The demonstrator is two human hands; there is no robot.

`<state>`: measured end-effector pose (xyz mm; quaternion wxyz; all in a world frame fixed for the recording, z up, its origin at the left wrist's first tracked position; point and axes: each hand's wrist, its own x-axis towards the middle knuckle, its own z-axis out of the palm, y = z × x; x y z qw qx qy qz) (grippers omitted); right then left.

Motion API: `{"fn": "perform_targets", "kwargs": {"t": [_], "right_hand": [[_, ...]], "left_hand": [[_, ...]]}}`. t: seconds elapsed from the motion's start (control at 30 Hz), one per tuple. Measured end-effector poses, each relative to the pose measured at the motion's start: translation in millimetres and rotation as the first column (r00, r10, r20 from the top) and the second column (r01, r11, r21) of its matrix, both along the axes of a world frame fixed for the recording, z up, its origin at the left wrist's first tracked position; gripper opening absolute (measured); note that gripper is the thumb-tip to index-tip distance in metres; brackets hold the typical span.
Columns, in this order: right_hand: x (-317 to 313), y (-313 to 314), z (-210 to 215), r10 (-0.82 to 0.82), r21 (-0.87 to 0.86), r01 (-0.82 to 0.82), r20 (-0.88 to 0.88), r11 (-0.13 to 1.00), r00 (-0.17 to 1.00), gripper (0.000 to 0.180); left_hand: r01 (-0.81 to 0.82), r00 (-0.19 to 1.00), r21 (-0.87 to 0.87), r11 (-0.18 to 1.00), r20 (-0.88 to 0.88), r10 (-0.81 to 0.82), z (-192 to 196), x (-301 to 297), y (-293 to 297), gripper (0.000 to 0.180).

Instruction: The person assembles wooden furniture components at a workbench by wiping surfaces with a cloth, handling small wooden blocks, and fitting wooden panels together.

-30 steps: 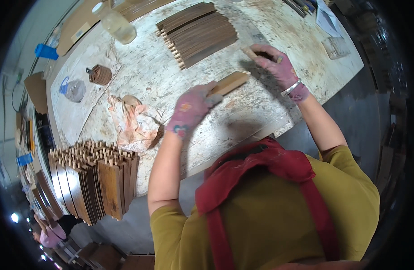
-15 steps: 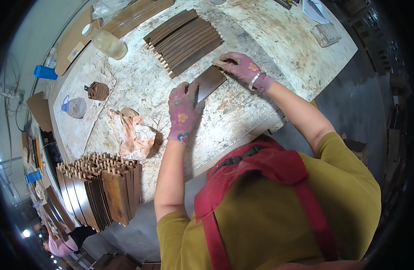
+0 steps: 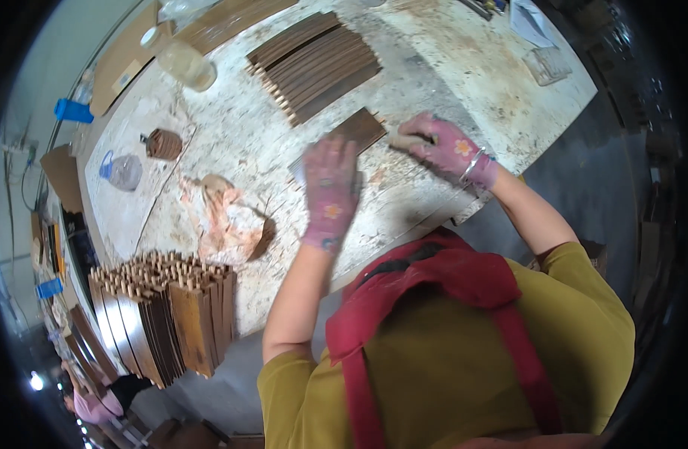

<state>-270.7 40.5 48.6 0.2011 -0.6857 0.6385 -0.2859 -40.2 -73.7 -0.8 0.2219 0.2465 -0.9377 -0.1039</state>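
Observation:
A dark brown wooden board with small pegs at its end lies on the worktable. My left hand, in a pink flowered glove, rests flat over its near-left part, fingers stretched out and slightly blurred. Just right of the board, my right hand, gloved alike and with a bracelet at the wrist, is apart from it. Its fingers are curled together around something tan that I cannot make out. Beyond the board lies a row of similar dark boards, light pegs showing along their left ends.
A crumpled stained cloth lies left of my left hand. Many pegged boards stand at the table's near-left corner. Further off are a bottle, a clear jug, a brown ribbed container and a plastic-wrapped block.
My right hand has moved right and toward me, away from the board's end. My left hand has shifted right and now lies flatter over the board.

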Motion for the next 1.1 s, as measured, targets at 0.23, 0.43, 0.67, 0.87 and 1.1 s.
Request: {"fn": "perform_targets", "kwargs": {"t": [0.23, 0.43, 0.67, 0.87, 1.1], "right_hand": [[75.7, -92.6, 5.2, 0.410, -0.111, -0.413, -0.051, 0.904, 0.911, 0.026], [97.0, -140.2, -13.7, 0.587, 0.191, -0.566, -0.076, 0.802, 0.806, 0.029], [120.0, -149.6, -22.7, 0.280, 0.074, -0.271, -0.152, 0.960, 0.948, 0.026], [82.3, -121.6, -37.0, 0.069, 0.126, -0.049, -0.154, 0.991, 0.986, 0.030], [-36.2, -63.7, -53.5, -0.290, -0.203, 0.235, -0.314, 0.951, 0.904, 0.028]], "left_hand": [[-0.014, 1.000, 0.258, 0.966, -0.013, 0.018, -25.8, -6.9, 25.4, 0.050], [-0.005, 1.000, 0.214, 0.977, -0.029, 0.011, -32.5, -4.0, 25.8, 0.048], [-0.003, 0.977, 0.213, 0.977, -0.207, 0.048, -32.5, -7.3, 24.7, 0.045], [-0.024, 0.983, 0.035, 0.999, -0.180, 0.030, -30.1, -6.4, 23.0, 0.053], [0.007, 0.999, 0.053, 0.999, -0.036, -0.006, -9.5, -3.7, 17.8, 0.065]]}}
